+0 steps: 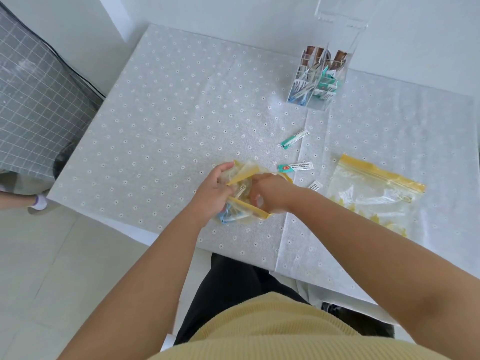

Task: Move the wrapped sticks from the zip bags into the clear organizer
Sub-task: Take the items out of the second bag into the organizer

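Note:
A crumpled clear zip bag point(248, 172) with a yellow seal lies near the table's front, holding several blue-and-white wrapped sticks point(228, 216). My left hand point(213, 190) grips the bag's left side. My right hand point(267, 193) reaches into its open mouth, fingers curled among the sticks; what they hold is hidden. Two green-and-white wrapped sticks point(294, 139) point(294, 166) lie loose on the cloth to the right. A small white one point(314, 185) peeks out beside my right wrist. The clear organizer point(309, 103) stands at the back right, its compartments holding brown, blue and green sticks.
A second zip bag point(374, 190) with a yellow seal lies flat at the right. A grey flower-print cloth point(168, 120) covers the table. A checked grey fabric object point(33, 105) stands left of the table. Another person's foot point(39, 202) shows by the left corner.

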`<action>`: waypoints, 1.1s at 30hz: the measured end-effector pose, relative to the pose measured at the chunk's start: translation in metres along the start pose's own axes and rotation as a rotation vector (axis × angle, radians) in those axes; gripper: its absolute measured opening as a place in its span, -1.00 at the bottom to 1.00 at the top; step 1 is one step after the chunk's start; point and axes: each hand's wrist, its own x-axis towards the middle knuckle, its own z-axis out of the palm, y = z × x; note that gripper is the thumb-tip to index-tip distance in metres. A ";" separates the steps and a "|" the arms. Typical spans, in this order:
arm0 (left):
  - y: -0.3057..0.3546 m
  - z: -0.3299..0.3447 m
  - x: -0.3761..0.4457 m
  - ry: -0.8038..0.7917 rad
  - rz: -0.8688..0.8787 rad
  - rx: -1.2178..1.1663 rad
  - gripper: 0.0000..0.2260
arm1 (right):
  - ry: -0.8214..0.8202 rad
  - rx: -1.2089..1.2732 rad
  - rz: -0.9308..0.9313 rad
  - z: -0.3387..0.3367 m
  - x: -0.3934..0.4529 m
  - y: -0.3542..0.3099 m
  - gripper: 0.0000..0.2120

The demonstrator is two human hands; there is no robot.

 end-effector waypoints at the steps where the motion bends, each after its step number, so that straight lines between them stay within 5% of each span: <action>1: 0.000 0.000 0.000 0.008 -0.001 -0.012 -0.57 | 0.006 0.001 0.007 0.000 0.000 -0.001 -0.96; 4: 0.000 -0.001 -0.001 0.027 0.026 -0.001 -0.57 | 0.011 0.142 0.050 -0.005 -0.001 0.001 -0.98; 10: 0.001 -0.001 -0.002 0.067 0.061 0.026 -0.55 | 0.078 1.024 0.247 -0.009 -0.004 0.008 -0.84; 14: -0.003 0.002 -0.001 0.092 0.093 0.045 -0.56 | 0.155 1.332 0.382 -0.004 -0.003 0.002 -0.80; 16: -0.002 0.003 -0.001 0.088 0.094 0.058 -0.57 | 0.149 1.357 0.406 -0.003 -0.002 0.001 -0.72; 24: -0.005 0.001 0.002 0.041 0.090 0.049 -0.62 | 0.216 1.119 0.492 -0.004 -0.001 -0.002 -0.89; 29: -0.001 -0.002 0.005 0.054 0.004 -0.004 -0.64 | 0.327 0.731 0.373 -0.035 -0.021 -0.009 -0.88; 33: 0.005 -0.005 0.007 0.066 -0.010 0.011 -0.73 | 0.527 0.688 0.307 -0.093 -0.043 0.014 -0.92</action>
